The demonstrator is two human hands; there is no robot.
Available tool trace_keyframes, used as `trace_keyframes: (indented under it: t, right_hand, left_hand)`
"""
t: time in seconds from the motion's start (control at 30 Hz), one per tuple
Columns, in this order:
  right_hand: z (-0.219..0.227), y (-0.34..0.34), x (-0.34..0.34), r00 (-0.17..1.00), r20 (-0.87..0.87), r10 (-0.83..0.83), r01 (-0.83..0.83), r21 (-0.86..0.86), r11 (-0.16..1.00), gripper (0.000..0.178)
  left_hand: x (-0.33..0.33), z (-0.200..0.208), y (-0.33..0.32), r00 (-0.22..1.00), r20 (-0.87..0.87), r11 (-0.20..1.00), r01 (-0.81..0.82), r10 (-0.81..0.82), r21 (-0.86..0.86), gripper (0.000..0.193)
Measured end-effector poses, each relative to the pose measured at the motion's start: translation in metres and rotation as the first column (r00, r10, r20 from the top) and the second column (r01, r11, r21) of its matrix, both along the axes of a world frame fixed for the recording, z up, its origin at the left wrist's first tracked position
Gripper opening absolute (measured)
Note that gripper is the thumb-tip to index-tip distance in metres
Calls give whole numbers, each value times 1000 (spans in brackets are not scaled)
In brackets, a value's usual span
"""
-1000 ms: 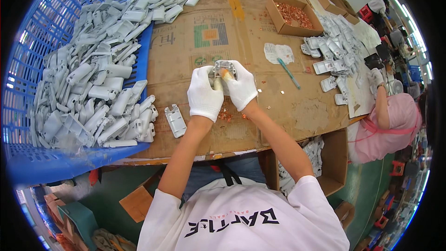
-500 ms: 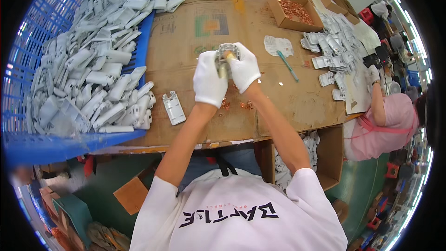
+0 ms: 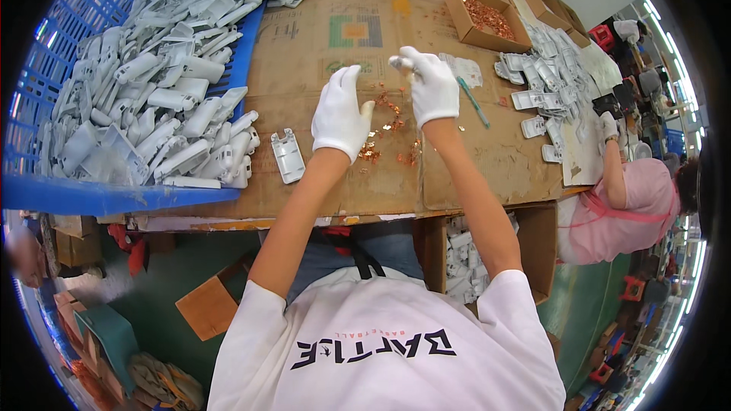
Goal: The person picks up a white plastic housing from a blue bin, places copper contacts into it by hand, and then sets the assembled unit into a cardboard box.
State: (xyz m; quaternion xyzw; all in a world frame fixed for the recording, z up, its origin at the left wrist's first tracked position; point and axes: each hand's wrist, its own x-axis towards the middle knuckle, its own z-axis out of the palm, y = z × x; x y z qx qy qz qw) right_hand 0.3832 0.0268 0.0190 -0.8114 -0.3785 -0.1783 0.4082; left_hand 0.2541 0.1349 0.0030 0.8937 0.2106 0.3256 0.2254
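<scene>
My left hand (image 3: 341,116), in a white glove, is held over the cardboard-covered table with its fingers stretched out and thumb apart, holding nothing. Across from it, my gloved right hand (image 3: 432,85) has its fingers bent around a small greyish object (image 3: 399,64); its kind is too unclear to name. Small copper-coloured metal pieces (image 3: 391,113) lie scattered between and below the hands. Left of my left forearm rests a single light grey plastic housing (image 3: 287,156), its hollow side up.
A blue plastic crate (image 3: 245,57) at left overflows with grey housings (image 3: 183,95). At right lie a teal pen (image 3: 474,103), more housings (image 3: 544,84) and a cardboard box (image 3: 466,30) of copper pieces. A co-worker in pink (image 3: 628,198) works at far right. An open box (image 3: 537,251) stands below the table edge.
My hands have moved apart; they were together around a round, shiny see-through or metallic thing. More copper pieces now show on the table between them. My right hand has shifted right and up.
</scene>
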Motion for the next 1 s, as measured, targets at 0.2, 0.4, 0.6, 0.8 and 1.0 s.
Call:
trace_keyframes:
  t: [0.2, 0.4, 0.6, 0.8, 1.0]
  right_hand:
    - [35, -15, -36, 333, -897, 291, -117, 267, 956, 24]
    - [13, -37, -61, 165, -836, 523, -120, 509, 852, 25]
    - [31, -43, -83, 344, -854, 389, -93, 382, 920, 21]
    - [34, -40, -90, 476, -830, 291, -21, 320, 947, 20]
    - [13, -44, -88, 499, -804, 323, 42, 395, 918, 19]
  left_hand:
    - [-13, 18, -3, 984, -30, 819, 132, -178, -558, 41]
    - [-40, 29, -34, 991, -63, 676, 35, -119, -736, 20]
    - [-56, 41, -49, 987, -33, 638, 77, -158, -766, 17]
    - [-59, 40, -58, 989, -8, 685, 97, -149, -722, 16]
    - [-59, 48, -65, 977, 37, 488, 136, -208, -862, 17]
